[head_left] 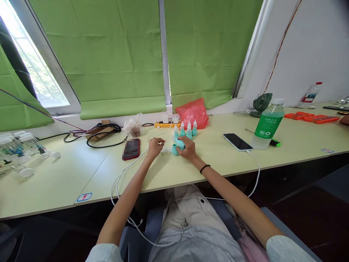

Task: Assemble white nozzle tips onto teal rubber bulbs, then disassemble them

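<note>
My right hand [188,148] is closed round a glossy teal bulb-shaped piece [179,142], tilted, with its rounded end toward the left. Just below it, a teal bulb [175,150] with an open neck and no nozzle stands upright on the table. My left hand [156,148] is off to the left, its fingers pinched together; whatever they hold is too small to make out. Small clear pieces [165,150] lie between the hands. Behind them stand several teal squeeze bulbs with clear pointed nozzles [189,131], looking like nasal aspirators.
A red phone [131,149], white cables [117,183] and a clear plastic bag [132,127] are on the left. Behind are an orange power strip [160,124] and pink bubble wrap [193,113]. A white phone [237,142], green-labelled bottle [268,125] and small fan [261,104] stand right.
</note>
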`<act>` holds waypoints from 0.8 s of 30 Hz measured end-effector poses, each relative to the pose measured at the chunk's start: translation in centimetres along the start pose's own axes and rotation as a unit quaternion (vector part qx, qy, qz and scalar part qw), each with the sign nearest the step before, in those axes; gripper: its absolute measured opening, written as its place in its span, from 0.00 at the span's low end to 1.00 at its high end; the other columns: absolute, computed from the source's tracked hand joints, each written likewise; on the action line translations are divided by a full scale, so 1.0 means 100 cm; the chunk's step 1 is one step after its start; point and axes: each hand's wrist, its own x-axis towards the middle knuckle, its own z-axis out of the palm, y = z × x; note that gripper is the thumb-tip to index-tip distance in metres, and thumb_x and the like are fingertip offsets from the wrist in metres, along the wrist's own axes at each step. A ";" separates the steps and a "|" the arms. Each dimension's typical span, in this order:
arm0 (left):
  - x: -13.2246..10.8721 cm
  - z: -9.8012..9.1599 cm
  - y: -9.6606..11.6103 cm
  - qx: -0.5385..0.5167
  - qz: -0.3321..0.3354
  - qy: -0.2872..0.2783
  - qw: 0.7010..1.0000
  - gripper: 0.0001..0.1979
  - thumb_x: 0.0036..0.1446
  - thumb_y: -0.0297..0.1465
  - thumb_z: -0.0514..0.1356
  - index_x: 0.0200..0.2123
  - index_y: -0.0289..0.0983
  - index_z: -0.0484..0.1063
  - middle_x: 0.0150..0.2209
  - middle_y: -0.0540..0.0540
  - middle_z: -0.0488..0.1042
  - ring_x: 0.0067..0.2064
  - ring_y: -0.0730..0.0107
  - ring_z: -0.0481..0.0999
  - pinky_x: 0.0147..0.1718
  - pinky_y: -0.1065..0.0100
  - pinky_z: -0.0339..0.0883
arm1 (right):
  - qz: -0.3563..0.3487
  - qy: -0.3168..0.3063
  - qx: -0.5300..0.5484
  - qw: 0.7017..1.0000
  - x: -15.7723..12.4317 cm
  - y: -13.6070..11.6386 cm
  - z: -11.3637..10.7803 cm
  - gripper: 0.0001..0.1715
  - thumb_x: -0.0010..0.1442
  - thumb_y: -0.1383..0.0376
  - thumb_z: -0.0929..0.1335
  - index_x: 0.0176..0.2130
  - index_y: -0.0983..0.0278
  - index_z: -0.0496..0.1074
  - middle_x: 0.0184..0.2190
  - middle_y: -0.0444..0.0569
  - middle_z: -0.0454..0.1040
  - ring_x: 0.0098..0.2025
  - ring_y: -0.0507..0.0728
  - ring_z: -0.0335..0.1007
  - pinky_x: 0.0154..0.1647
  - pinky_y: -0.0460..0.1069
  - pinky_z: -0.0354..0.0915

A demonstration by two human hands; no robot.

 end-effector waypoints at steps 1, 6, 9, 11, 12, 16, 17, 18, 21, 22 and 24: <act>0.000 0.001 -0.003 0.011 -0.006 -0.011 1.000 0.06 0.47 0.23 0.56 0.28 0.36 0.72 0.26 0.47 0.73 0.29 0.69 0.72 0.31 0.66 0.68 | -0.002 -0.002 0.001 1.000 0.000 0.000 0.000 0.15 0.43 0.69 0.62 0.36 0.63 0.63 0.30 0.49 0.69 0.34 0.57 0.65 0.34 0.50 0.63; -0.002 0.007 -0.015 0.054 -0.025 -0.072 0.996 0.07 0.54 0.30 0.55 0.34 0.32 0.68 0.32 0.47 0.71 0.37 0.69 0.70 0.37 0.62 0.66 | -0.008 -0.006 0.007 1.000 0.001 -0.002 -0.001 0.16 0.42 0.69 0.62 0.36 0.64 0.62 0.30 0.49 0.69 0.33 0.56 0.65 0.34 0.50 0.63; -0.004 0.009 -0.018 0.063 -0.029 -0.105 0.992 0.10 0.56 0.33 0.53 0.35 0.32 0.67 0.36 0.46 0.69 0.36 0.71 0.70 0.36 0.63 0.66 | -0.011 -0.011 0.007 1.000 0.000 -0.002 -0.001 0.16 0.42 0.68 0.63 0.36 0.64 0.62 0.30 0.48 0.69 0.33 0.56 0.65 0.34 0.50 0.63; -0.004 0.010 -0.019 0.062 -0.028 -0.113 0.991 0.10 0.56 0.33 0.52 0.36 0.32 0.67 0.36 0.46 0.69 0.36 0.71 0.70 0.35 0.64 0.66 | -0.011 -0.012 0.006 1.000 0.000 -0.003 -0.001 0.16 0.42 0.68 0.63 0.36 0.64 0.62 0.30 0.49 0.69 0.33 0.57 0.65 0.34 0.50 0.63; -0.004 0.009 -0.018 0.059 -0.028 -0.112 0.992 0.10 0.56 0.33 0.52 0.36 0.32 0.67 0.35 0.46 0.69 0.35 0.72 0.70 0.35 0.64 0.66 | -0.012 -0.013 0.005 1.000 0.000 -0.003 -0.001 0.16 0.43 0.67 0.63 0.36 0.64 0.62 0.30 0.49 0.69 0.33 0.57 0.65 0.34 0.50 0.63; -0.002 0.006 -0.010 0.036 -0.020 -0.073 0.997 0.10 0.57 0.31 0.50 0.35 0.33 0.68 0.30 0.46 0.72 0.32 0.71 0.71 0.33 0.67 0.66 | -0.026 -0.022 0.003 0.999 0.000 -0.005 -0.001 0.15 0.44 0.65 0.64 0.36 0.64 0.62 0.29 0.49 0.68 0.33 0.57 0.64 0.34 0.51 0.62; -0.002 0.004 -0.006 0.028 -0.017 -0.058 0.998 0.12 0.58 0.31 0.47 0.36 0.33 0.68 0.29 0.45 0.73 0.31 0.71 0.72 0.32 0.68 0.65 | -0.033 -0.027 0.003 0.999 -0.001 -0.007 0.000 0.15 0.44 0.65 0.64 0.36 0.64 0.62 0.29 0.49 0.68 0.33 0.57 0.64 0.33 0.51 0.62; -0.002 0.003 -0.002 0.019 -0.014 -0.045 0.999 0.15 0.59 0.31 0.43 0.38 0.34 0.68 0.28 0.45 0.73 0.30 0.72 0.72 0.30 0.70 0.65 | -0.041 -0.032 0.004 0.999 -0.001 -0.008 0.000 0.15 0.44 0.64 0.64 0.36 0.64 0.62 0.29 0.49 0.68 0.33 0.57 0.63 0.33 0.51 0.62; -0.003 -0.002 0.009 0.001 0.002 -0.022 1.000 0.22 0.60 0.33 0.36 0.37 0.33 0.68 0.29 0.46 0.74 0.28 0.74 0.72 0.25 0.74 0.63 | -0.071 -0.057 0.010 0.996 -0.003 -0.014 0.002 0.16 0.44 0.66 0.64 0.37 0.63 0.62 0.30 0.48 0.69 0.33 0.57 0.63 0.33 0.51 0.62; -0.004 -0.003 0.013 0.002 0.010 -0.019 1.000 0.23 0.60 0.34 0.36 0.34 0.33 0.69 0.28 0.46 0.74 0.27 0.74 0.72 0.24 0.74 0.62 | -0.082 -0.066 0.012 0.994 -0.003 -0.015 0.003 0.17 0.44 0.66 0.64 0.37 0.63 0.62 0.31 0.48 0.69 0.34 0.57 0.63 0.33 0.51 0.63; -0.006 -0.003 0.019 0.012 0.024 -0.021 0.999 0.24 0.59 0.36 0.40 0.25 0.33 0.70 0.23 0.47 0.73 0.25 0.74 0.70 0.23 0.74 0.59 | -0.103 -0.082 0.015 0.991 -0.005 -0.019 0.005 0.17 0.43 0.68 0.64 0.38 0.63 0.61 0.32 0.47 0.69 0.35 0.57 0.63 0.34 0.50 0.62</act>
